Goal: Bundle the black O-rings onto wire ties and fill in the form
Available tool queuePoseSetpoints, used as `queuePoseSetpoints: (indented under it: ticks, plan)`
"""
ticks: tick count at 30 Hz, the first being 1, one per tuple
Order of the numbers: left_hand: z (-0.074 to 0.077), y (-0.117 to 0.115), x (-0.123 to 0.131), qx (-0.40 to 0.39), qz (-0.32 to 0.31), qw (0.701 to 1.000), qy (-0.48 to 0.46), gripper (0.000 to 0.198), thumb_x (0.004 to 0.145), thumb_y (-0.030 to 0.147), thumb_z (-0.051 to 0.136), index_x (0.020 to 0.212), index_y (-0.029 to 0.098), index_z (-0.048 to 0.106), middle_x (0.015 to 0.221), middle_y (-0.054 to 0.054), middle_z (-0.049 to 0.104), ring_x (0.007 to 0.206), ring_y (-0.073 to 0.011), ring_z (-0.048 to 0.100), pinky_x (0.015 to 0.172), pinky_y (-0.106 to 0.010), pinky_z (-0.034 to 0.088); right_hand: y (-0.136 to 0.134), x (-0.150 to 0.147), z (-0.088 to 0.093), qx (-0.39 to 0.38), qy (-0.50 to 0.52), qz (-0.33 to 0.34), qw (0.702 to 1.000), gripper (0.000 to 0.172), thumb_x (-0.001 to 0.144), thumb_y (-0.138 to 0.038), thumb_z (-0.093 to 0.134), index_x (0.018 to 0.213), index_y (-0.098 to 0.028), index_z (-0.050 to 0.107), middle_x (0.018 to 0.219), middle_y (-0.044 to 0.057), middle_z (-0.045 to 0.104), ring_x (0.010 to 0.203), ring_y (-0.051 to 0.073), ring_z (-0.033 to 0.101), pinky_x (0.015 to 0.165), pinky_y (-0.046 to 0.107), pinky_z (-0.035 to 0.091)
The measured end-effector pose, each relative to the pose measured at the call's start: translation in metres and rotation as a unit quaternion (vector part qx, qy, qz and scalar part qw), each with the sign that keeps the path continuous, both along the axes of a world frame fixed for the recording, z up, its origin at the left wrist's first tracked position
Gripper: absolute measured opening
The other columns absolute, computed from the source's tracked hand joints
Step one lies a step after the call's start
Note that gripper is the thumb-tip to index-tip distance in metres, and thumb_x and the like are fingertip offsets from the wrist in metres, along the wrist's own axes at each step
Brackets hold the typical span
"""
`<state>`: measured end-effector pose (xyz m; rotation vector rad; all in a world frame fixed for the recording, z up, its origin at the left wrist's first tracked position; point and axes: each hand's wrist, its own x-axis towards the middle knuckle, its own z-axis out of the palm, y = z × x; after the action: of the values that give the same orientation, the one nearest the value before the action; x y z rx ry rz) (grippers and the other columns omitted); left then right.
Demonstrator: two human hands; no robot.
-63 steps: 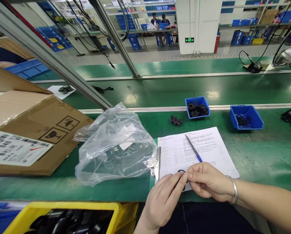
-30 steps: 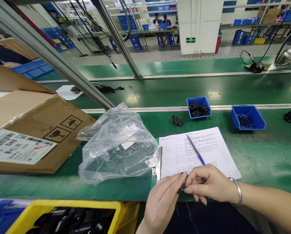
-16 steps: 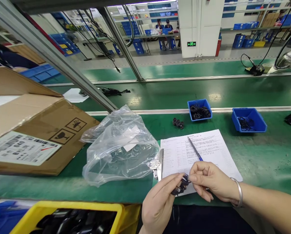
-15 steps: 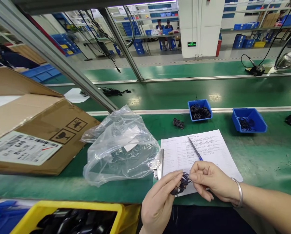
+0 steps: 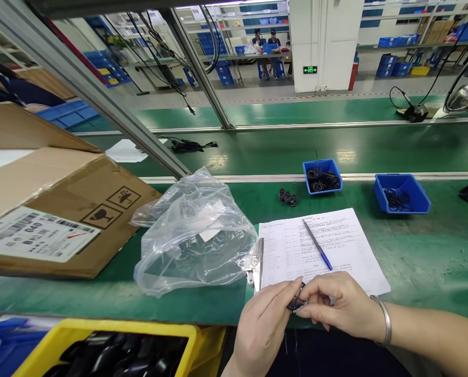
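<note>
A small coiled black cable (image 5: 296,303) is held between my two hands, low over the near edge of the paper. My left hand (image 5: 263,319) is closed around it from the left, its fingers covering most of the coil. From the right, the thumb and fingertips of my right hand (image 5: 336,301) pinch the same cable. Just beyond lie printed sheets (image 5: 285,251) in a clipboard, whose metal clip (image 5: 251,264) shows at the left. A blue-and-grey pen (image 5: 317,245) rests on the sheets.
Two blue bins (image 5: 323,177) (image 5: 402,193) with black cables stand farther back, beside a small dark bundle (image 5: 288,197). Left lie a clear plastic bag (image 5: 195,241) and an open cardboard box (image 5: 80,204). A yellow crate (image 5: 195,345) of black parts sits low at the front left.
Both hands have come slightly lower and closer together around the cable. More of the pen shows now, and less of the coil.
</note>
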<state>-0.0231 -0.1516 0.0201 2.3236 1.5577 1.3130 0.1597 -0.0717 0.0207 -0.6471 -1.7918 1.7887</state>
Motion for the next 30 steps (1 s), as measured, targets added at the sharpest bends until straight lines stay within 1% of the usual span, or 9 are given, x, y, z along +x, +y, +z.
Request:
queuePoseSetpoints:
  ticks: [2, 8, 12, 15, 17, 20, 23, 26, 30]
  plan:
    - [0.000, 0.001, 0.001, -0.005, -0.005, 1.000, -0.005, 0.041, 0.093, 0.002, 0.049, 0.129, 0.017, 0.060, 0.105, -0.008, 0.074, 0.095, -0.0143, 0.070, 0.085, -0.023, 0.057, 0.001, -0.001, -0.001, -0.030, -0.003, 0.003, 1.000, 0.029, 0.083, -0.043, 0.073, 0.081, -0.016, 0.065, 0.057, -0.002, 0.061, 0.040, 0.007, 0.053, 0.043, 0.019, 0.041]
    - [-0.003, 0.003, -0.002, -0.002, -0.008, 1.000, -0.010, 0.045, 0.091, 0.001, 0.048, 0.130, 0.019, 0.061, 0.102, -0.006, 0.076, 0.091, -0.0152, 0.072, 0.081, -0.022, 0.059, 0.009, -0.001, -0.002, -0.196, 0.004, 0.044, 0.980, 0.037, 0.079, -0.049, 0.075, 0.078, -0.014, 0.063, 0.054, -0.003, 0.061, 0.034, 0.005, 0.048, 0.035, 0.015, 0.032]
    - [-0.002, 0.000, -0.001, -0.006, -0.004, 1.000, -0.022, 0.048, 0.090, 0.000, 0.050, 0.132, 0.021, 0.060, 0.105, -0.007, 0.075, 0.093, -0.0158, 0.073, 0.083, -0.023, 0.059, 0.012, -0.002, -0.002, -0.235, 0.010, 0.046, 0.971, 0.039, 0.078, -0.050, 0.076, 0.076, -0.014, 0.060, 0.052, -0.003, 0.061, 0.033, 0.005, 0.047, 0.032, 0.014, 0.029]
    - [-0.002, -0.002, 0.001, -0.002, -0.004, 0.997, -0.077, 0.051, 0.089, -0.002, 0.051, 0.133, 0.021, 0.060, 0.118, -0.010, 0.070, 0.098, -0.0177, 0.071, 0.081, -0.024, 0.061, 0.014, -0.003, -0.003, -0.260, 0.018, 0.011, 0.965, 0.041, 0.081, -0.052, 0.073, 0.076, -0.015, 0.056, 0.052, -0.004, 0.059, 0.032, 0.004, 0.044, 0.031, 0.013, 0.028]
    - [-0.003, -0.003, 0.001, 0.000, -0.016, 0.993, -0.116, 0.049, 0.089, -0.002, 0.053, 0.131, 0.022, 0.062, 0.119, -0.011, 0.068, 0.097, -0.0179, 0.071, 0.076, -0.023, 0.061, 0.016, -0.004, -0.003, -0.270, 0.015, -0.005, 0.963, 0.041, 0.081, -0.054, 0.072, 0.079, -0.016, 0.055, 0.054, -0.005, 0.059, 0.032, 0.004, 0.044, 0.031, 0.013, 0.027]
    - [-0.001, -0.003, 0.000, -0.020, -0.022, 0.993, -0.116, 0.042, 0.089, 0.000, 0.055, 0.123, 0.022, 0.067, 0.107, -0.008, 0.071, 0.092, -0.0165, 0.071, 0.075, -0.022, 0.061, 0.016, -0.003, -0.001, -0.235, 0.016, -0.039, 0.971, 0.041, 0.082, -0.054, 0.071, 0.092, -0.018, 0.054, 0.058, -0.006, 0.060, 0.032, 0.005, 0.046, 0.030, 0.014, 0.026]
    - [0.001, -0.002, -0.002, -0.045, -0.007, 0.996, -0.081, 0.039, 0.092, 0.004, 0.051, 0.124, 0.021, 0.066, 0.098, -0.007, 0.074, 0.086, -0.0149, 0.072, 0.077, -0.021, 0.059, 0.013, 0.000, 0.003, -0.132, 0.014, -0.068, 0.989, 0.034, 0.087, -0.050, 0.067, 0.089, -0.017, 0.058, 0.056, -0.006, 0.059, 0.036, 0.005, 0.049, 0.036, 0.015, 0.033]
    - [0.002, 0.000, 0.000, -0.041, 0.003, 0.998, -0.047, 0.041, 0.094, 0.004, 0.047, 0.128, 0.020, 0.063, 0.098, -0.007, 0.074, 0.087, -0.0147, 0.072, 0.079, -0.022, 0.059, 0.008, 0.002, 0.005, -0.076, -0.005, -0.022, 0.997, 0.031, 0.087, -0.045, 0.068, 0.085, -0.014, 0.067, 0.056, -0.002, 0.062, 0.038, 0.006, 0.052, 0.041, 0.017, 0.038]
    - [-0.002, 0.001, 0.003, -0.011, 0.001, 1.000, 0.000, 0.041, 0.094, 0.004, 0.048, 0.131, 0.018, 0.060, 0.097, -0.008, 0.074, 0.089, -0.0150, 0.071, 0.082, -0.022, 0.059, 0.002, -0.001, 0.000, -0.079, -0.017, 0.034, 0.996, 0.031, 0.083, -0.044, 0.073, 0.085, -0.014, 0.070, 0.056, -0.001, 0.063, 0.036, 0.006, 0.051, 0.039, 0.017, 0.039]
